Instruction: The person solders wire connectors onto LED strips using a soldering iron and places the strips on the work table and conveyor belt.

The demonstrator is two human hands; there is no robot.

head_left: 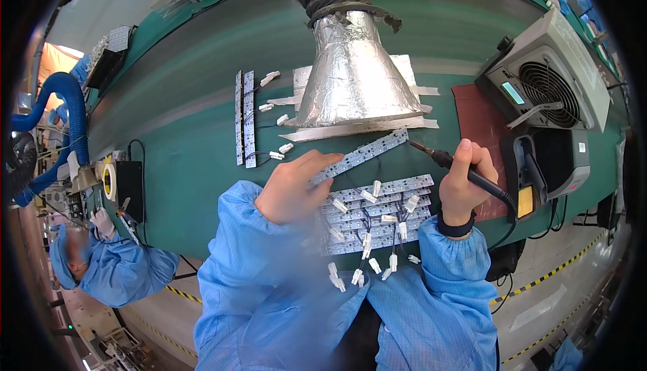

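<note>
The circuit strip (369, 157) is a long, narrow, flat board, pale grey-white with small dark and bright components dotted in rows along its face. It slants up and away from the left grip (291, 186), which is clamped on its near end, fingers laid over the top face; its far end lies between the two grips, toward the right one. A thin dark wire hangs beneath it. The right grip (465, 182) is closed around the soldering iron (441, 159), whose dark, smooth handle tapers to a brownish metal tip just beside the strip's far end; I cannot tell whether they touch. A black band (456, 227) circles the wrist below that grip.

Between the grips and nearer the body, similar strips (387, 216) lie in close parallel rows, strewn with blocky white plastic connectors (366, 244) on thin dark wires. Left of the left grip, two more strips (250, 125) lie lengthwise. Beyond both grips, a flared hood (357, 68) of crinkled, shiny silver foil opens over the smooth green worktop (175, 182). Right of the right grip sit a yellow sponge (525, 200) in a black stand (528, 162) and, farther off, a boxy grey machine (549, 81) with a round grille.
</note>
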